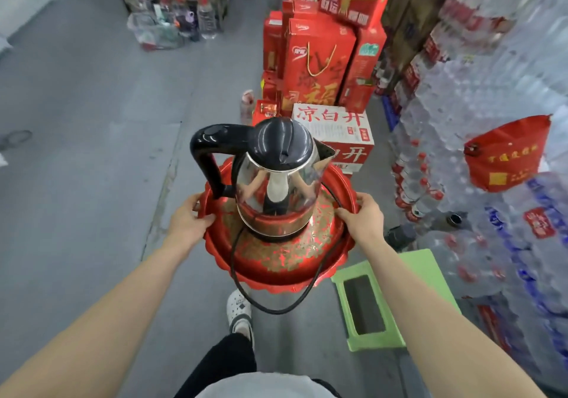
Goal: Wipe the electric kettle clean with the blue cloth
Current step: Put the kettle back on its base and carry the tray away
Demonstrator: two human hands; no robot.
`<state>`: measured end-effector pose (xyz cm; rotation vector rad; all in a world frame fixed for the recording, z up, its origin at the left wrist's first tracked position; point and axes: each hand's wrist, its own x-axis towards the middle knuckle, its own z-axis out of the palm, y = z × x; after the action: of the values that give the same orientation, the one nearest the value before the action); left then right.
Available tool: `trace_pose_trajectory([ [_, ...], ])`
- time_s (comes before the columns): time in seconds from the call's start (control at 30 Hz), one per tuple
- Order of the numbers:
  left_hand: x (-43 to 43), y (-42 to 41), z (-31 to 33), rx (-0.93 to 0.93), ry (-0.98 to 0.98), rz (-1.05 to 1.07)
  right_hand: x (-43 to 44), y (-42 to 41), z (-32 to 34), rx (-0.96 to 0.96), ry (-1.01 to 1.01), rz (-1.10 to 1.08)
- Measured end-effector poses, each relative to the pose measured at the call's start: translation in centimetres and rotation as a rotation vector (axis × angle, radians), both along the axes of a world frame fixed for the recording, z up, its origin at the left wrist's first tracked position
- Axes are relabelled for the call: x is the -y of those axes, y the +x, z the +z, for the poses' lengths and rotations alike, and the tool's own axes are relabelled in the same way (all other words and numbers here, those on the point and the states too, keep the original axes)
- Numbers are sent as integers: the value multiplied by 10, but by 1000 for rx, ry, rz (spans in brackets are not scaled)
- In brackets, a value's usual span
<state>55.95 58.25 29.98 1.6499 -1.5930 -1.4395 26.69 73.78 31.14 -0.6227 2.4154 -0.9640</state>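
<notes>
We note, along the right side of the frame, tall stacks of shrink-wrapped bottled water (479, 96), blurred at the edges, with a red bag (507, 151) hanging against them. At upper centre stand red gift cartons (319, 59), and below them a white carton with red characters (333, 127). The grey floor (76, 105) fills the left half. At centre, a round red tray with gold pattern (276, 262) is carried in the air; the left hand (189, 222) is closed over its left rim and the right hand (362, 216) is closed over its right rim, fingers curled around the edge. The electric kettle (276, 182) stands upright on the tray, steel body, black lid, black handle pointing to the left of the frame, spout to the right. Its black cord (276, 307) loops over the near rim and hangs below the tray. A green plastic stool (396, 299) sits at lower right on the floor. One white shoe (239, 308) shows beneath the tray. Goods at upper left appear to be bottles (172, 19), though blur prevents certainty.
</notes>
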Motion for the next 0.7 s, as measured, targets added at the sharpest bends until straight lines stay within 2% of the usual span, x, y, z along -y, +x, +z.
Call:
trace_pose_trajectory([
  [0.3,203,-73,17,74,-42,-173,162,-46,-2,33,26,-150],
  [0.7,419,-235,-2,77,-59,-334,341,-167,-33,66,-5,-340],
])
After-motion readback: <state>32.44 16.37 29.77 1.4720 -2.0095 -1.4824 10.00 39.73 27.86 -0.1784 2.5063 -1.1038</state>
